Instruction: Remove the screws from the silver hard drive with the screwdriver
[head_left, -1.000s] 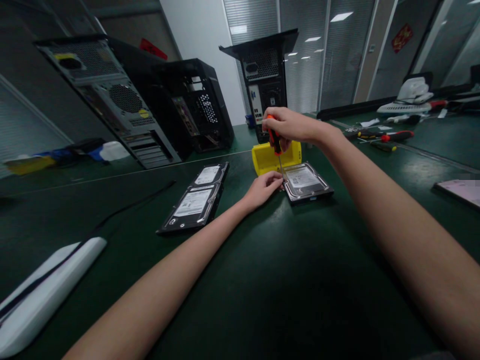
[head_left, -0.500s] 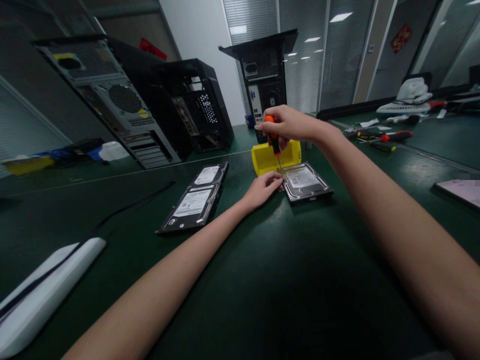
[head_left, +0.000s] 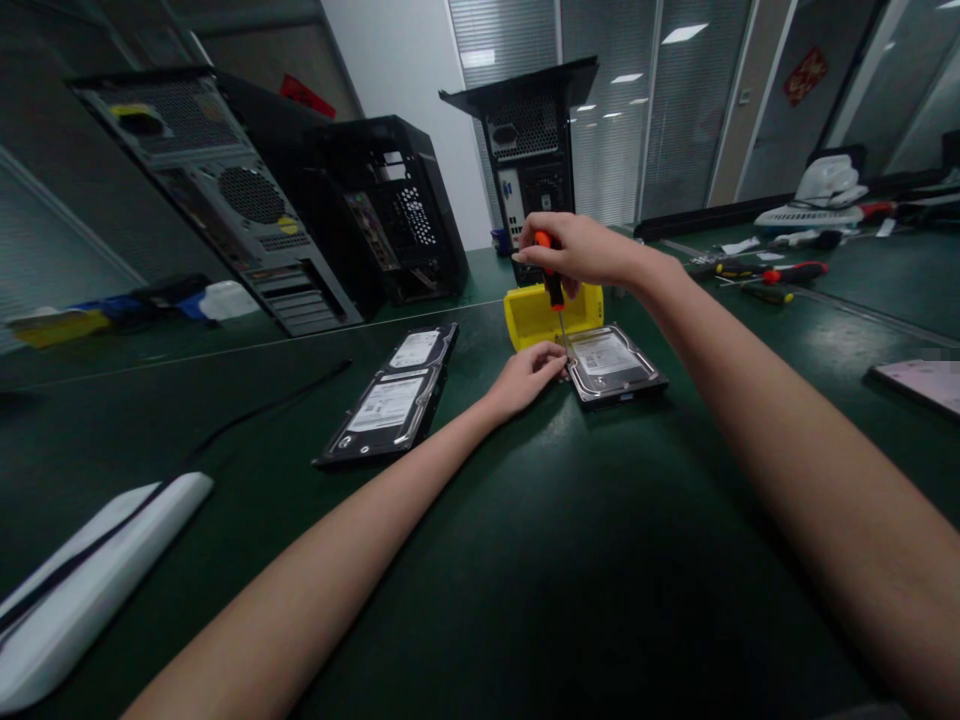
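Note:
In my right hand is an orange and black screwdriver, gripped by its handle and held nearly upright. Its thin shaft runs down to the left edge of a hard drive, which lies label up on the green table. My left hand rests on the table at that same edge, with thumb and fingers closed against the drive beside the screwdriver tip. The exact contact of the tip is too small to make out. Just behind the drive stands an open yellow case.
Two more hard drives lie end to end on the left. Computer towers stand behind them, another tower behind the yellow case. Hand tools lie far right, a pink flat object nearer. A white object with a black cable is front left.
Both hands keep their places and holds. The screwdriver handle looks slightly turned or shifted within my right hand, whose fingers have moved a little. The drive stays where it was.

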